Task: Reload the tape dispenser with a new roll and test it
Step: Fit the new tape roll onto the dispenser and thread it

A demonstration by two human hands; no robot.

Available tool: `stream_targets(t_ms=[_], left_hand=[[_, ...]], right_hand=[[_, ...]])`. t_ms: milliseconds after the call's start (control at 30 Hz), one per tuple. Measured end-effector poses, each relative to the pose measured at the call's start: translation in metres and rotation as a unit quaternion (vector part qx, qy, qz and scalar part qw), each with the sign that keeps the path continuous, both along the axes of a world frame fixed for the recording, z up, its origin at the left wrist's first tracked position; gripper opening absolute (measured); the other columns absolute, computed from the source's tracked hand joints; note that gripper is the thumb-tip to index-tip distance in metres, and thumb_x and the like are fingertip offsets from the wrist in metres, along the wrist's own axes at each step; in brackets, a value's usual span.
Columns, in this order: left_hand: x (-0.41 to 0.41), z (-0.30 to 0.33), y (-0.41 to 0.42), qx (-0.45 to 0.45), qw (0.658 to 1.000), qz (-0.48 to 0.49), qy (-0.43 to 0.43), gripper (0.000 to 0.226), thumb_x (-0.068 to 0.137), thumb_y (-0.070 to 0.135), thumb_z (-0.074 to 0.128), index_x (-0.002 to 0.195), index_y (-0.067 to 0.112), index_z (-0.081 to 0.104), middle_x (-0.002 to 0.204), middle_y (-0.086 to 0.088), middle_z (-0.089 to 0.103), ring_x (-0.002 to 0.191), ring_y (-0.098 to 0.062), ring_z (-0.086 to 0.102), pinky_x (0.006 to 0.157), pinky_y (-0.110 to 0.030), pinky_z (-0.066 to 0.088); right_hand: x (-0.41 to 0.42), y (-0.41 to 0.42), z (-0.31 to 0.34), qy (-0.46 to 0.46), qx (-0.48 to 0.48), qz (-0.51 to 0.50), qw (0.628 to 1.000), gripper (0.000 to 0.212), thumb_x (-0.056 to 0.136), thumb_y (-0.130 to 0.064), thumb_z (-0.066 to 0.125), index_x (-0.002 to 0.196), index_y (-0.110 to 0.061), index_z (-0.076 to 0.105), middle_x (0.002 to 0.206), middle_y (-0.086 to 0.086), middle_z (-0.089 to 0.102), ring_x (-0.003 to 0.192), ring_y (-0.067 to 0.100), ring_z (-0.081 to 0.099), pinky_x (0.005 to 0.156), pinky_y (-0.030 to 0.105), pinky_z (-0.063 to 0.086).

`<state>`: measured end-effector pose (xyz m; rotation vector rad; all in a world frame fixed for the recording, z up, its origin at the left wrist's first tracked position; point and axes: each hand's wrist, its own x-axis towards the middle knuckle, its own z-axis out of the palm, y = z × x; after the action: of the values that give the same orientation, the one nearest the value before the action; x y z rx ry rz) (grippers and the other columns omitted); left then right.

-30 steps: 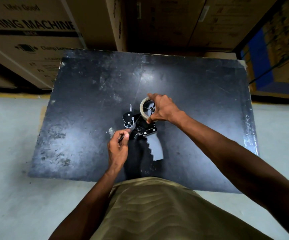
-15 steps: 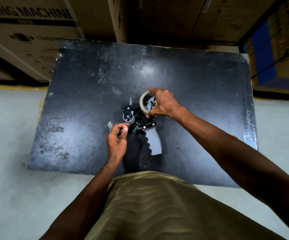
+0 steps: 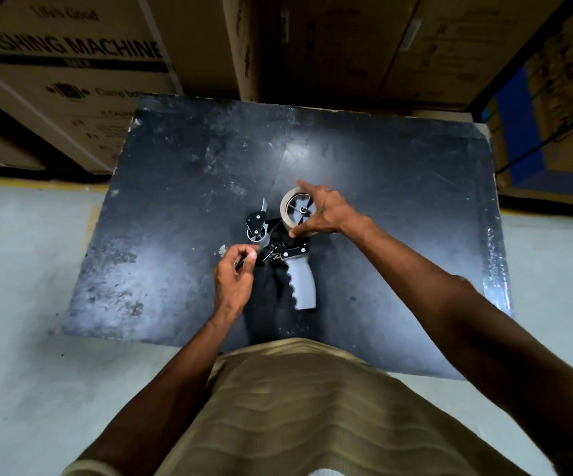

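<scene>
A tape dispenser point(image 3: 299, 283) with a grey grip and black frame lies flat on the black table point(image 3: 398, 187), handle toward me. A beige tape roll point(image 3: 287, 209) sits on its hub. My right hand point(image 3: 326, 214) grips the roll, index finger across the top and thumb at the lower edge. A thin strip runs from the roll past the front roller point(image 3: 256, 228). My left hand point(image 3: 235, 280) pinches the strip's end just left of the dispenser's frame.
Large cardboard boxes point(image 3: 72, 63) stand stacked behind the table and to the right point(image 3: 559, 97). A grey concrete floor point(image 3: 20, 304) surrounds the table. My olive shirt point(image 3: 295, 407) fills the bottom of the view.
Both hands stay on the roll and the tape end. My right thumb has shifted along the roll's lower edge and more of the hub shows. The camera has tilted a little.
</scene>
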<state>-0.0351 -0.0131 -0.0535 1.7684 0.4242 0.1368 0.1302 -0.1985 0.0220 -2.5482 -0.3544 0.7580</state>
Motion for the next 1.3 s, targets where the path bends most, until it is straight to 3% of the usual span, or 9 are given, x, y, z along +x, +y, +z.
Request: stream_targets(t_ms=[133,267,367,433,567,767,1033,1200,1300], left_hand=[[-0.001,-0.004,0.004,0.001,1.0,-0.007,0.001,0.01,0.097,0.011,0.058,0.093,0.018,0.065,0.107,-0.003,0.075,0.109,-0.021,0.069,0.102,-0.047,0.053],[-0.002,-0.002,0.006,0.015,1.0,-0.002,0.002,0.008,0.097,0.01,0.06,0.094,0.015,0.066,0.105,-0.001,0.075,0.106,-0.019,0.07,0.096,-0.041,0.054],[-0.003,-0.004,0.008,0.018,1.0,0.001,0.007,0.008,0.097,0.01,0.061,0.095,0.014,0.067,0.099,0.004,0.073,0.098,-0.015,0.069,0.09,-0.038,0.053],[-0.004,-0.006,0.012,0.021,1.0,0.0,0.005,0.007,0.097,0.014,0.061,0.096,0.017,0.068,0.095,0.005,0.072,0.094,-0.019,0.068,0.088,-0.04,0.053],[-0.002,-0.009,0.017,0.02,1.0,-0.005,0.004,0.008,0.096,0.013,0.061,0.096,0.018,0.067,0.096,0.0,0.073,0.091,-0.019,0.069,0.088,-0.039,0.053],[0.008,-0.009,0.027,0.023,1.0,0.004,0.014,0.012,0.096,0.007,0.061,0.094,0.017,0.067,0.086,-0.001,0.07,0.079,-0.011,0.062,0.079,-0.032,0.051],[0.017,-0.006,0.045,0.069,0.996,-0.057,-0.001,0.026,0.094,0.009,0.063,0.084,0.033,0.064,0.078,0.013,0.066,0.074,-0.003,0.058,0.073,-0.022,0.048],[0.016,-0.006,0.051,0.077,0.994,-0.082,0.002,0.013,0.093,0.011,0.064,0.09,0.023,0.068,0.081,0.012,0.068,0.077,-0.003,0.061,0.075,-0.02,0.048],[0.014,-0.008,0.053,0.102,0.988,-0.112,-0.001,0.01,0.094,0.011,0.064,0.091,0.02,0.068,0.085,0.008,0.07,0.081,-0.004,0.063,0.077,-0.017,0.049]], right_hand=[[-0.008,-0.003,-0.008,0.015,0.034,-0.033,0.999,0.124,0.066,-0.04,0.094,0.163,-0.023,0.019,0.159,0.019,0.033,0.148,0.034,0.033,0.121,0.035,0.03],[-0.039,0.003,-0.012,-0.057,0.044,-0.089,0.993,0.109,0.072,-0.051,0.085,0.161,-0.029,0.026,0.163,0.019,0.021,0.153,0.041,0.015,0.124,0.055,0.022],[-0.076,0.014,-0.01,-0.251,0.073,-0.089,0.961,0.068,0.082,-0.046,0.072,0.142,-0.018,0.055,0.144,0.017,0.047,0.134,0.039,0.041,0.107,0.053,0.042],[-0.099,0.021,-0.014,-0.287,0.097,-0.055,0.951,0.049,0.084,-0.043,0.071,0.125,-0.017,0.065,0.125,0.01,0.057,0.118,0.033,0.049,0.094,0.047,0.046],[-0.129,0.031,-0.027,-0.246,0.048,-0.025,0.968,0.064,0.069,-0.057,0.076,0.123,-0.024,0.065,0.118,0.003,0.058,0.114,0.028,0.05,0.089,0.043,0.041],[-0.134,0.026,-0.038,-0.252,-0.067,-0.066,0.963,0.068,0.067,-0.048,0.08,0.125,-0.021,0.055,0.126,0.012,0.049,0.11,0.032,0.045,0.088,0.045,0.044],[-0.149,0.035,-0.049,-0.15,0.055,-0.17,0.972,0.054,0.089,-0.031,0.072,0.135,-0.029,0.044,0.128,0.009,0.039,0.11,0.035,0.057,0.082,0.049,0.059],[-0.149,0.036,-0.047,-0.12,0.049,-0.196,0.972,0.051,0.083,-0.056,0.07,0.123,-0.034,0.045,0.122,0.003,0.038,0.088,0.033,0.064,0.081,0.047,0.056],[-0.147,0.034,-0.049,-0.123,0.054,-0.206,0.969,0.047,0.085,-0.055,0.068,0.119,-0.034,0.045,0.117,0.002,0.037,0.082,0.033,0.062,0.077,0.046,0.059]])
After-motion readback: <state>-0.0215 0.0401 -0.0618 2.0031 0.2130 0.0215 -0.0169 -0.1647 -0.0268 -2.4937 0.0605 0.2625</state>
